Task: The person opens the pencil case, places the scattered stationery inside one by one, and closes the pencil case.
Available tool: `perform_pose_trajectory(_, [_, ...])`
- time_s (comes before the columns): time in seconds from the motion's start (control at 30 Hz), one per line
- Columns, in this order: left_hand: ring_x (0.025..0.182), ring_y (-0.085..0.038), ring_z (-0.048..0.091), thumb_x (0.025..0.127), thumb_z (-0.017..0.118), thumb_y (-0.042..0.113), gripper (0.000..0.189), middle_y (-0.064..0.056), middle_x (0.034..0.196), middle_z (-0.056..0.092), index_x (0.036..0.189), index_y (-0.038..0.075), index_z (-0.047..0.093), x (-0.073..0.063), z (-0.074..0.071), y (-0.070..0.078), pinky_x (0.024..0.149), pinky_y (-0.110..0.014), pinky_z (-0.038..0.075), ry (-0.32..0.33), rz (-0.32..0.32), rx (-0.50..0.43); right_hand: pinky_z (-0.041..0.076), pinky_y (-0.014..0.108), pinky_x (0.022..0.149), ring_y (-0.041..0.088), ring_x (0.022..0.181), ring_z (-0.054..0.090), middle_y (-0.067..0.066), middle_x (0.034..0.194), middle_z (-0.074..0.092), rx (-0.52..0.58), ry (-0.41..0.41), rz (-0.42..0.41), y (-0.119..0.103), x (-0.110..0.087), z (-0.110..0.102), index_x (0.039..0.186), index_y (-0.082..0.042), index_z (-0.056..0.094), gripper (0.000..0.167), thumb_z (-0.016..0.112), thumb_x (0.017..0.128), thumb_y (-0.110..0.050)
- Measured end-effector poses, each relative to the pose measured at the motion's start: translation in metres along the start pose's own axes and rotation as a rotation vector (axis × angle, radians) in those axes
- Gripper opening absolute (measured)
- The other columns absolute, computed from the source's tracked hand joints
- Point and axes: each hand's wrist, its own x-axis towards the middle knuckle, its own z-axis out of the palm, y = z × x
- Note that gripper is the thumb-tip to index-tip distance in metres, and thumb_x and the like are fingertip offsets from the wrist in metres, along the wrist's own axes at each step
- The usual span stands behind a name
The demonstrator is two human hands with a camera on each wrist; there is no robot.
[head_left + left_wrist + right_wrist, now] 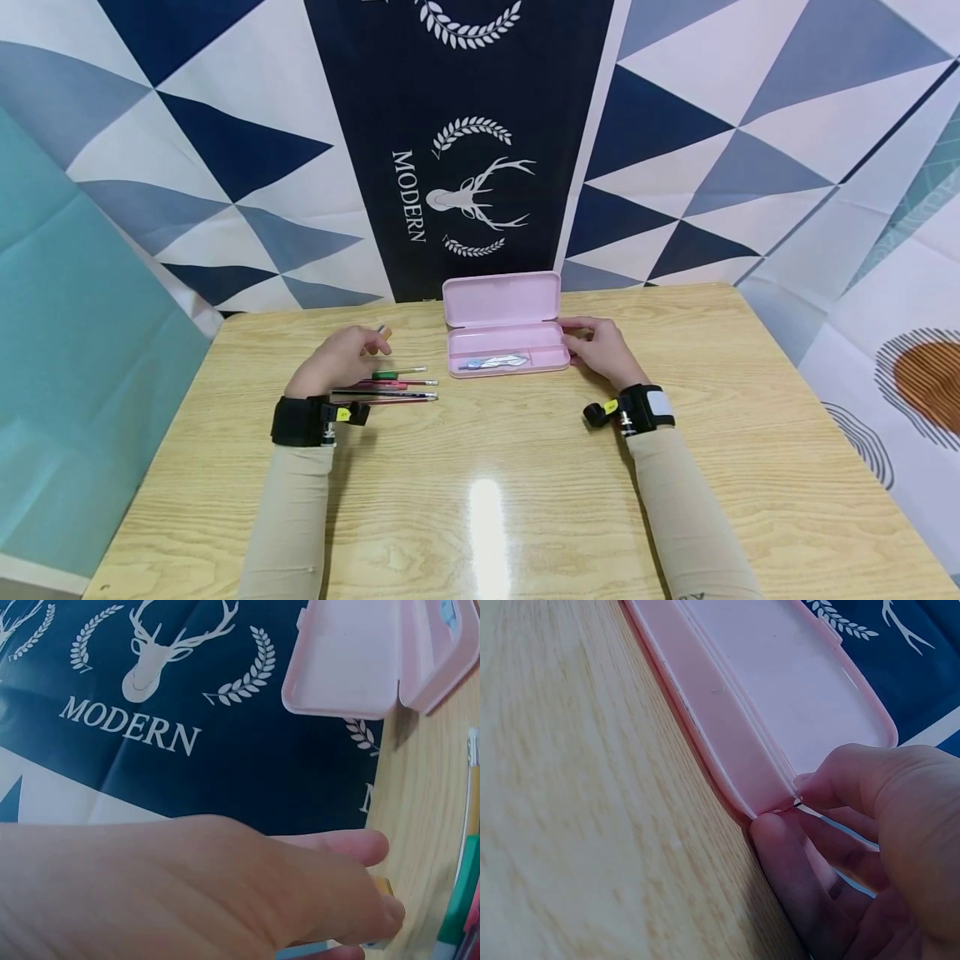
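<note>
An open pink pencil case (465, 343) stands at the back of the table, its lid tilted back. A slim blue-and-silver item (501, 362) lies in its front compartment. My right hand (603, 350) grips the case's right end; in the right wrist view, thumb and fingers are around that end wall (774, 804). Left of the case, my left hand (337, 357) pinches a small orange-and-pale block (385, 332), mostly covered by the fingers in the left wrist view. Several pencils (420, 383) and a green-barrelled one (386, 376) lie beside and partly under that hand.
The wooden table (555, 492) reaches toward me. A patterned cloth (480, 100) with a deer print hangs right behind the case. A teal surface (82, 350) borders the table's left side.
</note>
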Motion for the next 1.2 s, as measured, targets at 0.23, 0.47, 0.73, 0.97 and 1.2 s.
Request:
perform_pose_trajectory(0.23, [0.107,-0.034,0.064,0.098,0.064,-0.007,0.033,-0.023,0.122,0.077,0.126,0.003,0.079,0.002,0.002,-0.004,0.099,-0.051,0.054,-0.071,-0.05,0.008,0.062,0.019,0.073,0.019,0.093,0.068,0.027,0.143,0.068,-0.001,0.0,0.002,-0.001,-0.001,0.0,0.155,-0.007,0.067,0.043,0.067,0.113,-0.014])
perform_pose_trajectory(0.47, [0.103,-0.032,0.062,0.096,0.068,-0.012,0.031,-0.022,0.12,0.075,0.121,0.004,0.078,0.002,0.005,-0.009,0.092,-0.043,0.052,-0.097,-0.104,-0.018,0.062,0.019,0.073,0.02,0.093,0.068,0.027,0.143,0.069,0.002,-0.002,0.003,-0.002,-0.001,0.0,0.155,-0.007,0.068,0.043,0.067,0.113,-0.014])
perform_pose_trajectory(0.73, [0.099,-0.031,0.06,0.099,0.058,-0.014,0.033,-0.023,0.12,0.073,0.12,0.004,0.076,-0.002,0.003,-0.012,0.091,-0.043,0.051,-0.155,-0.168,-0.047,0.062,0.019,0.073,0.017,0.092,0.068,0.027,0.143,0.068,0.007,0.0,0.009,-0.001,-0.001,0.0,0.155,-0.007,0.067,0.044,0.068,0.112,-0.015])
perform_pose_trajectory(0.97, [0.098,-0.03,0.059,0.099,0.057,-0.015,0.034,-0.021,0.118,0.072,0.119,0.005,0.074,-0.003,0.005,-0.012,0.087,-0.039,0.049,-0.175,-0.232,-0.06,0.062,0.019,0.073,0.017,0.094,0.067,0.026,0.146,0.068,0.002,-0.005,0.006,0.0,-0.001,-0.001,0.156,-0.008,0.067,0.044,0.068,0.112,-0.016])
perform_pose_trajectory(1.2, [0.092,-0.029,0.055,0.1,0.058,-0.015,0.031,-0.019,0.111,0.07,0.118,0.004,0.075,-0.003,0.006,-0.013,0.082,-0.038,0.045,-0.153,-0.231,-0.065,0.061,0.018,0.072,0.02,0.094,0.065,0.025,0.145,0.069,-0.006,-0.002,-0.008,-0.001,-0.002,-0.001,0.155,-0.009,0.068,0.044,0.068,0.112,-0.015])
